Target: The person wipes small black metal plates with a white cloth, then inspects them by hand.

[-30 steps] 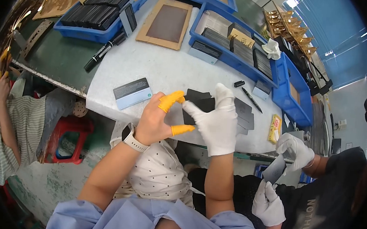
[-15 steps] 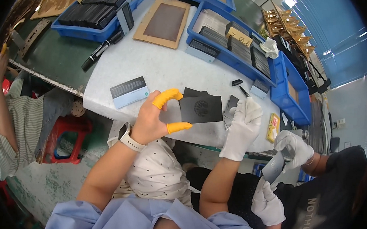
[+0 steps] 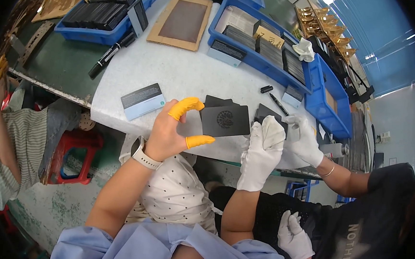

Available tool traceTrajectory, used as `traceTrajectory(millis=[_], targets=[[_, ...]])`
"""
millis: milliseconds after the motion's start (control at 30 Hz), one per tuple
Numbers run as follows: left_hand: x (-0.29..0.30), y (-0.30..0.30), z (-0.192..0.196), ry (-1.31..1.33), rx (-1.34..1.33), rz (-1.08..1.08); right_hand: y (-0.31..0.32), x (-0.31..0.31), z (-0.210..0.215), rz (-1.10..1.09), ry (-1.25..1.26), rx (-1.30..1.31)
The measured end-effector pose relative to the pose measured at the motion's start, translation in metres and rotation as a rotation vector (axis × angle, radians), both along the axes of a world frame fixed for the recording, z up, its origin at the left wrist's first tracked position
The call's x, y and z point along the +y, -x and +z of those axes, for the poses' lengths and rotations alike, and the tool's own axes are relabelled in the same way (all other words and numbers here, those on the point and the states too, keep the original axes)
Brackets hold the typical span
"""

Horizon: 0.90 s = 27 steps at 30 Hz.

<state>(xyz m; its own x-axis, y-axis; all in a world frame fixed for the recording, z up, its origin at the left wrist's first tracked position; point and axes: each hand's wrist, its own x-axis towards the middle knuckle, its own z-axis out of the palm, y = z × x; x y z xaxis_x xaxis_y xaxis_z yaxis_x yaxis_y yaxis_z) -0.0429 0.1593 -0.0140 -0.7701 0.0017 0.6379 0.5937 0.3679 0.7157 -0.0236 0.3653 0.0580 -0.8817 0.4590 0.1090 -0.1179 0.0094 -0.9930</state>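
My left hand, in yellow finger cots, has its thumb and index finger spread apart at the left end of a black card with a round dark emblem. The index tip is near its upper left corner and the thumb tip below its lower edge. More black cards show behind it. My right hand, white-gloved, is beside the card's right end with its fingers bunched together; what they hold, if anything, is hidden. Past it, a co-worker's gloved hand reaches to other dark cards.
A blue-and-black printed card lies on the white table cover. Blue trays of dark cards stand at the back, near a framed brown panel. A black marker, an uncapped pen and its cap lie around.
My right hand has moved left and slightly down, closer to the black card. The co-worker's hands have parted; one has reached forward to the dark cards. My left hand keeps its place by the card.
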Motion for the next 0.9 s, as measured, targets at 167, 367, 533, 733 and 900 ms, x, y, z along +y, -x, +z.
traceTrajectory(millis=[167, 367, 533, 733, 900], targets=[[-0.002, 0.0, 0.013, 0.063, -0.072, -0.078, -0.001, -0.007, 0.004, -0.044, -0.004, 0.059], [0.011, 0.005, 0.024, 0.417, -0.166, 0.066, 0.002, 0.04, -0.007, -0.163, -0.102, -0.046], [0.016, 0.004, 0.027, 0.43, -0.18, 0.141, 0.002, 0.066, -0.005, -0.25, -0.062, -0.161], [0.017, 0.007, 0.022, 0.344, -0.149, 0.128, 0.001, 0.094, -0.003, -0.361, 0.001, -0.294], [0.009, 0.004, 0.009, 0.141, -0.083, 0.16, -0.011, 0.072, 0.049, -0.415, -0.298, -0.121]])
